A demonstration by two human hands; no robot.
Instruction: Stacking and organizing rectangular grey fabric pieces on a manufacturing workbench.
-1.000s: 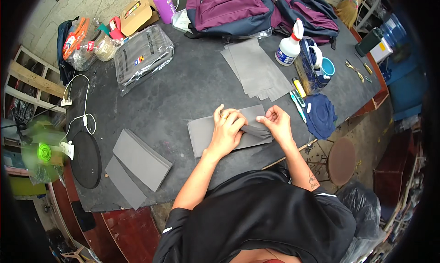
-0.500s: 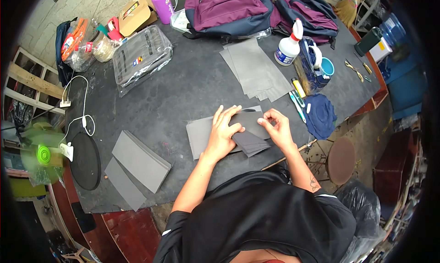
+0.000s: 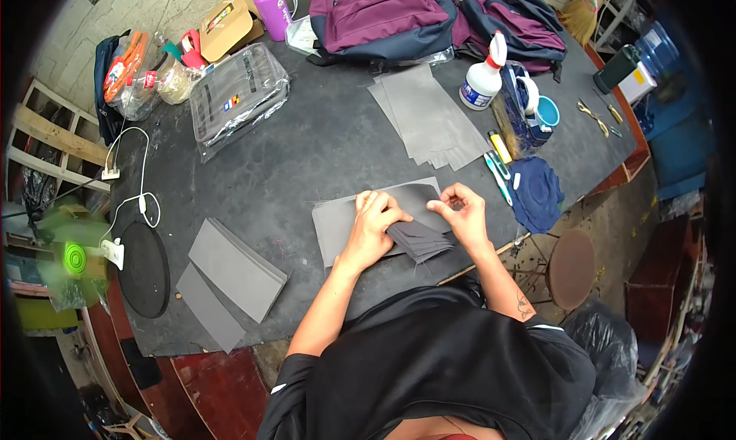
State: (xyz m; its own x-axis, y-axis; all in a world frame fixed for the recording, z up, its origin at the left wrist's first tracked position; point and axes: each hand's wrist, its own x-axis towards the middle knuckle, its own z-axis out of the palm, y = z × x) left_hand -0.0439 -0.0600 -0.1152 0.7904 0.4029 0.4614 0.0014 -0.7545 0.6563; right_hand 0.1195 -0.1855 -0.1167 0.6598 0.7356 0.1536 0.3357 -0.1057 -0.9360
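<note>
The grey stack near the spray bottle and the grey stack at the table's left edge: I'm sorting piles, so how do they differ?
The fanned stack of grey sheets by the spray bottle is splayed, its edges staggered; the squared stack of grey sheets at the left has edges aligned. The fanned stack looks lighter grey, the squared stack darker. A single loose grey sheet lies beside the squared stack. Both lie flat on the black table, untouched by either hand.
</note>
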